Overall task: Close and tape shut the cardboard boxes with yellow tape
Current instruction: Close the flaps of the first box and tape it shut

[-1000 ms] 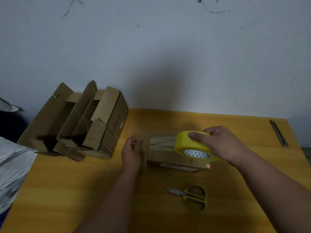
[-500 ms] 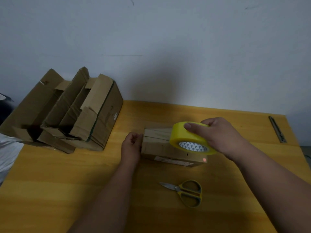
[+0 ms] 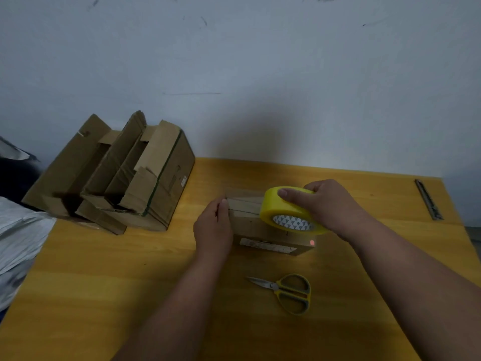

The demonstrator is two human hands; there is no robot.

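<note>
Right grip [image 3: 328,204] clamped round yellow tape roll [image 3: 291,212], resting atop small cardboard box [image 3: 250,217] on table [image 3: 130,269]. Left grip [image 3: 214,227] pinched at box end beside roll, seemingly anchoring tape. Advice: pull taut, straight along seam. Scissors [image 3: 289,293] lay nearer than both grips.

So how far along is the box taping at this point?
Done: the small box in the middle of the table has its flaps closed. In hand: the right hand holds the yellow tape roll over its top while the left hand presses at its left end. Left: cutting with the scissors, which lie untouched, and the open boxes stacked at far left.
</note>
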